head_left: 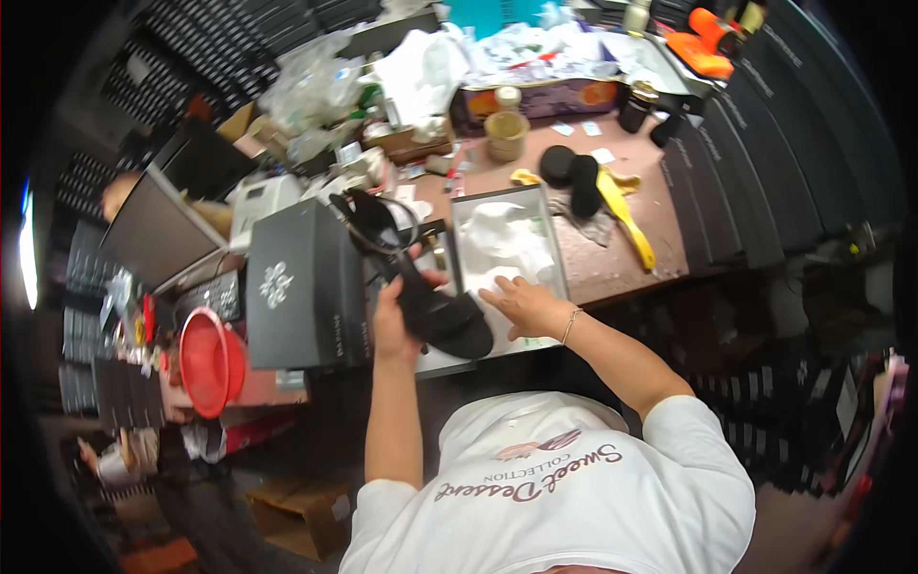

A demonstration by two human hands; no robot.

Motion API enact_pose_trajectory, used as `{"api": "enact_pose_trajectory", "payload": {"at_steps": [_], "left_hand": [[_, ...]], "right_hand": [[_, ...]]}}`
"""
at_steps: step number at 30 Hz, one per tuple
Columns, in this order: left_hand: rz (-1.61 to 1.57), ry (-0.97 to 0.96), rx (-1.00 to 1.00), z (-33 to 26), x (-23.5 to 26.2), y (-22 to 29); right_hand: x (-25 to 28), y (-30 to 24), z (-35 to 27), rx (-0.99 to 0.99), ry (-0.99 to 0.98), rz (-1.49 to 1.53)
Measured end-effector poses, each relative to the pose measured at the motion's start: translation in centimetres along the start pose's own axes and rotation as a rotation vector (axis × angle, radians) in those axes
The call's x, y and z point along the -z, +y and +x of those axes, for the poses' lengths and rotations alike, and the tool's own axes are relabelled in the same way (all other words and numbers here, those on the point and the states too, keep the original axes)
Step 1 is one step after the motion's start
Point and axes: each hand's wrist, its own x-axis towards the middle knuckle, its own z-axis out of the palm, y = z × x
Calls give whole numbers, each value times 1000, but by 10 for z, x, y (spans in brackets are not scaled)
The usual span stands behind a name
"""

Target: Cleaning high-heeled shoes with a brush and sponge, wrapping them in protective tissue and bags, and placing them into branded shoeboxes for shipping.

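1. Cluttered brown desk [612,258] carries an open shoebox [507,251] lined with white tissue.
2. Left hand [394,320] grips a black strappy sandal [435,301] just above the box's near edge.
3. Right hand [521,301], fingers spread, presses the tissue.
4. Loose straps could snag the box rim.

Black strappy sandal [435,301] over open box [559,251]

Matt black sandal [435,306], crinkled white paper [507,244]

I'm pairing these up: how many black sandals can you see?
1: the black sandal gripped in the left hand, beside the open box under the right hand. Its mate may be hidden.
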Motion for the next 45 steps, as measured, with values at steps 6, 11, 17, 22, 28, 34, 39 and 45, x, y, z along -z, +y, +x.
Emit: {"api": "enact_pose_trajectory", "payload": {"at_steps": [6, 11, 17, 22, 28, 34, 39, 45], "left_hand": [[-169, 25, 6, -13, -24, -31], [-54, 104, -16, -1, -34, -50], [57, 306, -244, 15, -57, -48], [130, 284, -348, 26, -58, -48], [123, 215, -373, 24, -62, -41], [127, 160, -315, -17, -68, -23], [329, 295, -506, -35, -32, -4], [421, 280, -454, -42, -35, 2]], "right_hand": [[49, 92, -43, -283, 693, 203], [8, 221, -74, -723, 591, 26], [-40, 273, -79, -588, 949, 364], [34, 231, -92, -781, 1001, 874], [113, 167, -83, -392, 1170, 220], [117, 27, -91, 291, 486, -367], [138, 23, -106, -58, 393, -439], [110, 3, -91, 318, 245, -297]]}}
